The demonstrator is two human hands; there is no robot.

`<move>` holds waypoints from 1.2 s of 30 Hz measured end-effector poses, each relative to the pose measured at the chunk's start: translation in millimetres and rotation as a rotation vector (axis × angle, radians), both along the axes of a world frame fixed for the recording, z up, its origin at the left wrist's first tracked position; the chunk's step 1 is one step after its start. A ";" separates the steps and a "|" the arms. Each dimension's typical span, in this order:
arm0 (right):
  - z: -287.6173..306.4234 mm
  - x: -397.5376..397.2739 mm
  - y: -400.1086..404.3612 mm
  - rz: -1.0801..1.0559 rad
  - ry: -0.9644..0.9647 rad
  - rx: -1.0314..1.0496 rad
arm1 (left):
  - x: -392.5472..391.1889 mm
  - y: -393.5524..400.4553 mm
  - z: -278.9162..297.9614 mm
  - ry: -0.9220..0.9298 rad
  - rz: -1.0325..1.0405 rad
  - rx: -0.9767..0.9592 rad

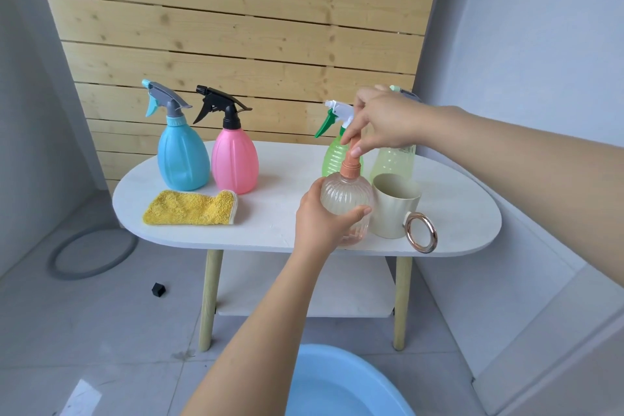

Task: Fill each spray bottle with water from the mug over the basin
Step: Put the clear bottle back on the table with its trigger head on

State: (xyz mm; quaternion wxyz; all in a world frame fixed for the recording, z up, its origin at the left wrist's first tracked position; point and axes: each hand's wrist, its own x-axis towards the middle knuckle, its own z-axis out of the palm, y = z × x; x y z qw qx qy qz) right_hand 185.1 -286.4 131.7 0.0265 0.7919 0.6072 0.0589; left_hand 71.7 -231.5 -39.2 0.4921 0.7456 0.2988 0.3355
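The blue basin point(341, 382) sat on the floor below the near edge of the white worktop point(277, 226), well apart from everything standing on it, and that gap was the main hazard: any pouring done up on the worktop rather than over the basin would have run across the surface and off its edge. On the worktop stood a blue spray bottle point(184, 155) and a pink spray bottle point(234, 162) at the left, a green spray bottle point(334, 152) and a pale yellow-green spray bottle point(395, 159) behind the hands, and a yellow cloth point(190, 208) lying flat in front of the first pair. The cream mug point(395, 206) stood just beside the clear ribbed bottle point(347, 203), its ring handle point(421, 234) reaching to the worktop's near edge, so a stray elbow or a jerk as the top came free could probably have knocked it off. The left hand point(320, 223) held a grip wrapped round the clear bottle's body, steadying it near the worktop's front edge; smooth ribbing might have let it turn in the palm. The right hand point(378, 122) pinched the orange pump top point(353, 159) from above in a narrow grip, and a sudden release could have tipped the green bottle close behind.
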 end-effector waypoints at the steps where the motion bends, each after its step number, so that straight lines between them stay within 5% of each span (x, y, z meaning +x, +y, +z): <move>1: 0.4 -1.4 0.0 -0.004 -0.033 0.006 | 0.1 0.0 -0.4 0.005 0.006 0.008; 8: -10.8 -21.3 11.4 -0.179 -0.091 0.101 | 2.3 0.8 -2.5 0.003 0.011 0.010; 17: 11.1 -7.4 -5.0 -0.189 0.687 -0.100 | 0.8 -0.3 -4.0 -0.008 -0.003 -0.028; 26: 16.1 26.6 -25.2 -0.113 1.142 -0.399 | 0.4 1.0 -4.6 0.010 0.003 -0.007; 31: 12.9 11.4 -20.6 -0.109 0.989 -0.220 | -0.6 0.2 -2.3 0.004 -0.012 -0.037; 36: 12.4 -12.3 -7.0 -0.123 0.397 -0.044 | -1.5 -0.7 -2.5 0.020 0.005 0.003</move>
